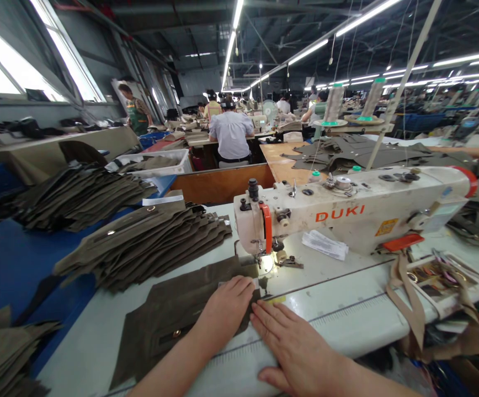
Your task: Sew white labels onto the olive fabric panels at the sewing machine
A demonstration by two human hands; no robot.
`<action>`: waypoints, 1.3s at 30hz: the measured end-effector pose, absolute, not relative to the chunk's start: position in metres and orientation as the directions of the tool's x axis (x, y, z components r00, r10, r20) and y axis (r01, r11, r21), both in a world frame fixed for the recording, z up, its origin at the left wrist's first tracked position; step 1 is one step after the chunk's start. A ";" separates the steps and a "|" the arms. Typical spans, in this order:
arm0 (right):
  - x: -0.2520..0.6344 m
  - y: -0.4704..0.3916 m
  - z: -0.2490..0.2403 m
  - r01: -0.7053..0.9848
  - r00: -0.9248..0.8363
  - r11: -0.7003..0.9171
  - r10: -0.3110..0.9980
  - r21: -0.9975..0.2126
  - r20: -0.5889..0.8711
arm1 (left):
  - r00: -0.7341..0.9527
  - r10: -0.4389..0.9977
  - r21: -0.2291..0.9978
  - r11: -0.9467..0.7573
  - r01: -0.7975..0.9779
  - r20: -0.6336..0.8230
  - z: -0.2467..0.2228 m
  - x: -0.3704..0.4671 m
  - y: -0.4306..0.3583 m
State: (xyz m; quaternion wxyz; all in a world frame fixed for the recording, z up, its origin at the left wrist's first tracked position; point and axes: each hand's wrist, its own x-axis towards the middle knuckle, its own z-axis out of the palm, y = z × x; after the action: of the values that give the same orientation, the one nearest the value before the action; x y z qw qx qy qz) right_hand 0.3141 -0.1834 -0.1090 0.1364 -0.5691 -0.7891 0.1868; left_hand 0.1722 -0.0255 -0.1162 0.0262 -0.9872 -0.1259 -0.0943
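A dark olive fabric panel [152, 314] lies on the sewing machine's pale bed, its far corner close to the needle area. A slit with a small gold-coloured fitting [176, 333] shows on it. My left hand [231, 300] rests flat on the panel, fingers stretched toward the needle; a bit of something pale shows by the fingertips. Beside it, my right hand [291, 342] lies flat with fingers extended, the fingertips at the panel's right edge. The white sewing machine [297, 220] stands just beyond both hands, its lamp lit by the presser foot [260, 262].
Stacked olive panels [160, 242] lie left of the machine, with another pile [82, 193] behind. White labels [325, 245] sit on the machine bed. At right, a tray [450, 281] holds small metal parts and tan straps [407, 303]. A seated co-worker [231, 135] is ahead.
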 end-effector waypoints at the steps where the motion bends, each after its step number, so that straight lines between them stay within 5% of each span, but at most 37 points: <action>1: 0.314 -0.184 -0.109 0.847 -0.315 0.281 0.949 -0.450 0.001 | 0.952 0.241 -0.027 -0.968 0.250 0.191 -0.116 0.172 -0.026; 11: 0.315 -0.183 -0.112 0.856 -0.329 0.320 0.943 -0.405 0.051 | 0.955 0.146 -0.107 -0.978 0.178 0.257 -0.119 0.167 -0.025; 20: 0.320 -0.181 -0.107 0.848 -0.366 0.349 0.930 -0.400 0.035 | 0.947 0.208 -0.023 -0.975 0.220 0.244 -0.117 0.164 -0.026; 28: 0.344 -0.145 -0.107 0.923 -0.177 0.248 0.952 -0.294 0.249 | 0.930 0.258 0.058 -0.966 0.252 0.263 -0.119 0.164 -0.028; 39: 0.359 -0.109 -0.108 0.969 -0.167 0.200 0.963 -0.146 0.213 | 0.932 0.248 -0.015 -0.965 0.262 0.265 -0.126 0.181 -0.017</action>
State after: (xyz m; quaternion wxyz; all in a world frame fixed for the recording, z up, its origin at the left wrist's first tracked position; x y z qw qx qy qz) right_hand 0.3585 -0.1088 -0.1082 0.1297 -0.6323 -0.7637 -0.0115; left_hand 0.1807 -0.0174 -0.1256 0.0250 -0.9825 -0.1298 -0.1314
